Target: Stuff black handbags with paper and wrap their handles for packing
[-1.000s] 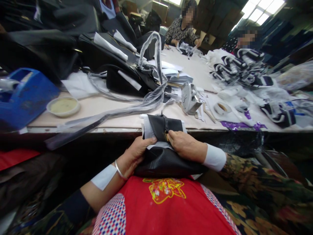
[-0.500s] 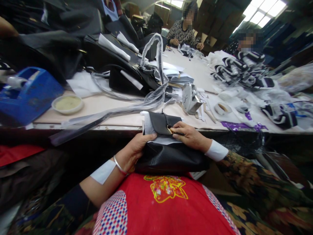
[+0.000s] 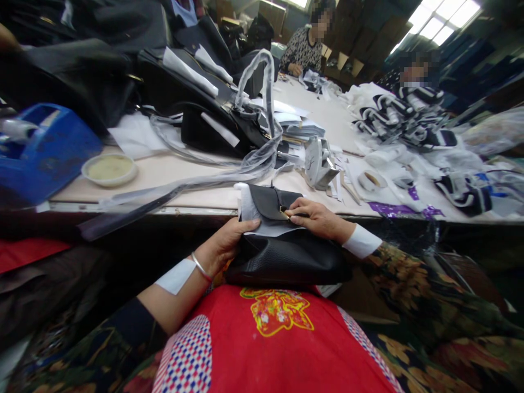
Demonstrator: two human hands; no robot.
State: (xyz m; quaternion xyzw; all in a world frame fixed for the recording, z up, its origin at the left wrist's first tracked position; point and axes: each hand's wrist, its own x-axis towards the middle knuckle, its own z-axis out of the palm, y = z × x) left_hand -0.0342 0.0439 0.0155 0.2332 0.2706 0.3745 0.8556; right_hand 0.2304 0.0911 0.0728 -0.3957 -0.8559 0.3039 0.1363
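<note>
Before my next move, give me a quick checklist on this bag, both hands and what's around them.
1. Left hand holding the black bag: ok, at its left side.
2. Right hand at the gold clasp: ok, fingers on it.
3. Clasp fastened: cannot tell, fingers partly cover it.
4. White sheet fully under the flap: not ok, it shows at left.
5. Plastic-wrapped strap wholly on the table: not ok, one end overhangs.
</note>
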